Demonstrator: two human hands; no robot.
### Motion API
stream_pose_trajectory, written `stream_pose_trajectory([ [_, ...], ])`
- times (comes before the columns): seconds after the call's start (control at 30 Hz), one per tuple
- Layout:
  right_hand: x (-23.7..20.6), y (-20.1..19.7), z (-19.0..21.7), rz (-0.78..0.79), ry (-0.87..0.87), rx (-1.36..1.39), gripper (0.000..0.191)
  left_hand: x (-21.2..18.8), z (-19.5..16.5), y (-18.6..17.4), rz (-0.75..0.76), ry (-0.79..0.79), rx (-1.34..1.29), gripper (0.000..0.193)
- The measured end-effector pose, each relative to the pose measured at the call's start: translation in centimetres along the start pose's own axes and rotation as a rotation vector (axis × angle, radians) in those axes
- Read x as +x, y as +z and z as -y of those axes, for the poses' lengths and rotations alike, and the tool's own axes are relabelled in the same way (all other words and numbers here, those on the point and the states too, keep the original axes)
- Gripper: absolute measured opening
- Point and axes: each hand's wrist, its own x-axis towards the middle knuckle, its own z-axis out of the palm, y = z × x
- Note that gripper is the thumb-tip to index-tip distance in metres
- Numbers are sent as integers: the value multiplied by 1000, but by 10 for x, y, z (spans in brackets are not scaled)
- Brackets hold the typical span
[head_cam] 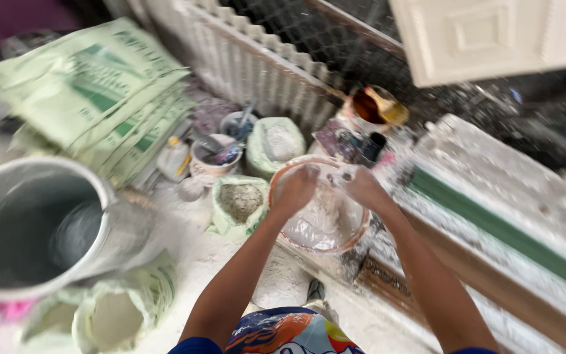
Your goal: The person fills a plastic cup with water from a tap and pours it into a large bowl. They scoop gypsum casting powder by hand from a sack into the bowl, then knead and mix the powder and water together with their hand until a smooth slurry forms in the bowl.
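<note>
Both hands [294, 189] [361, 187], fingers apparently curled, over an orange-rimmed bowl [282, 180] of white powder.

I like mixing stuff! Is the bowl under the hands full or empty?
Neither: the orange-rimmed bowl holds some white powder, well below the rim. Both hands, left and right, are over it.

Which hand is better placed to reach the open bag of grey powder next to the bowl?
Probably the left hand: it sits at the bowl's left rim, right beside the grey powder bag. The right hand would have to cross over.
</note>
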Motion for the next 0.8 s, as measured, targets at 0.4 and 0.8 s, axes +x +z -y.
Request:
stream_pose_trajectory([
  [0.4, 38, 26, -68, 260, -320, 511, 54, -31, -43, 63, -445, 78, -50, 62],
  [0.8, 5, -11, 35, 510, 50, 1419, 55, -70, -50, 55, -349, -17, 128, 70],
])
